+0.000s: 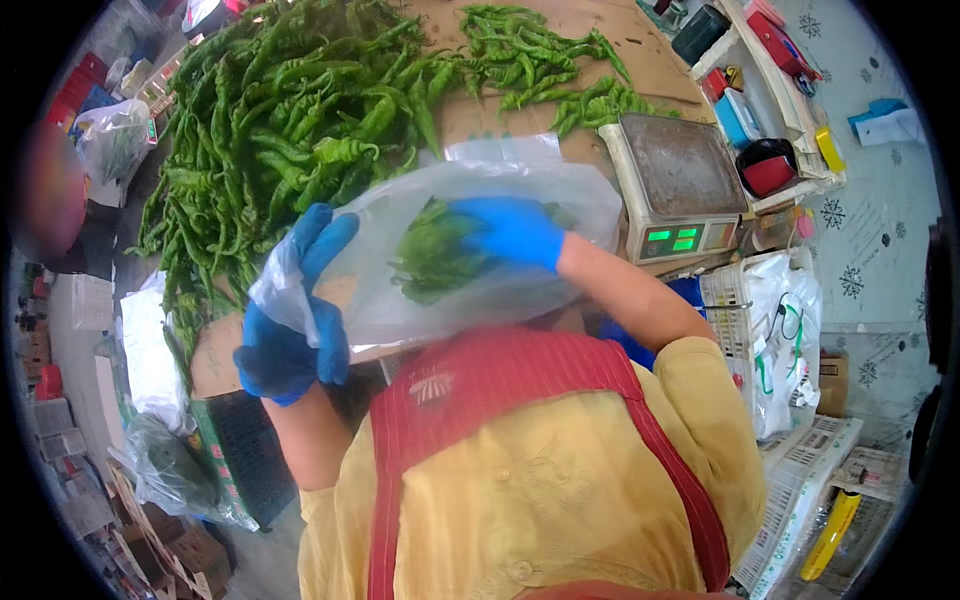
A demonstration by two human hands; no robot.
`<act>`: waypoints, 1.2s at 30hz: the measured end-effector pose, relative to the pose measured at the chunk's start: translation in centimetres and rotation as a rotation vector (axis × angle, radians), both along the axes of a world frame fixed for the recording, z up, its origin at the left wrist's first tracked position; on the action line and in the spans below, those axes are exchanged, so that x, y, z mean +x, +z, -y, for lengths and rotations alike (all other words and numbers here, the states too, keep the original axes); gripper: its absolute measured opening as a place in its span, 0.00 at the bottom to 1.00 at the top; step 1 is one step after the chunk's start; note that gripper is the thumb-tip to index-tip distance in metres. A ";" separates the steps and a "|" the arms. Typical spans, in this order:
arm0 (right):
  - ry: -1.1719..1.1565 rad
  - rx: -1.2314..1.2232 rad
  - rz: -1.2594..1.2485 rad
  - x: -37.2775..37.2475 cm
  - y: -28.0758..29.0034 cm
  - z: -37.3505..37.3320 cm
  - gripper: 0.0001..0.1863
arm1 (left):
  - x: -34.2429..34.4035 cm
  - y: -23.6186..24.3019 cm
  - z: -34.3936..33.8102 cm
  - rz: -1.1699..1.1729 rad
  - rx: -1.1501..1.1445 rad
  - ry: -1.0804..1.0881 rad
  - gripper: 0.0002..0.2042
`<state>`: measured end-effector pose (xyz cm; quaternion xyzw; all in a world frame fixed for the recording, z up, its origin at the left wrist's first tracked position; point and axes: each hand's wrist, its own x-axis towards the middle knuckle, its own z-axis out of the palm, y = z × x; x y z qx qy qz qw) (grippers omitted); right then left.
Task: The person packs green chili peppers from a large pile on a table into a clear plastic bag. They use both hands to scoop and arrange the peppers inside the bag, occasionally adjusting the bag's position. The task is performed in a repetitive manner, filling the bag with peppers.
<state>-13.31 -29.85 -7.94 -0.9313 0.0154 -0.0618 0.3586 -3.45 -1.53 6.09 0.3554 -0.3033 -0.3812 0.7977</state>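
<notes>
A clear plastic bag [590,190] lies spread over the near edge of the table. My left hand [300,310], in a blue glove, grips a fold of the bag at its left end, with the film running between thumb and fingers. At the bag's middle is a bunch of long green peppers [430,262]. My right hand [512,230], also gloved in blue, is closed over the top of this bunch, its fingertips hidden and slightly blurred. Whether that hand is inside the bag I cannot tell. Beyond my hands rises a large heap of green peppers [290,120].
To the right of the bag stands a scale [680,170] with a metal pan and lit green displays. A smaller pepper pile [520,55] lies at the back. White baskets [730,310] and a shelf unit [790,110] are at right; a dark crate [245,450] sits lower left.
</notes>
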 end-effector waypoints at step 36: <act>-0.316 -0.572 -0.194 6.3 -10.3 48.4 0.15 | -3.4 -1.7 -1.9 -0.122 -0.073 0.585 0.29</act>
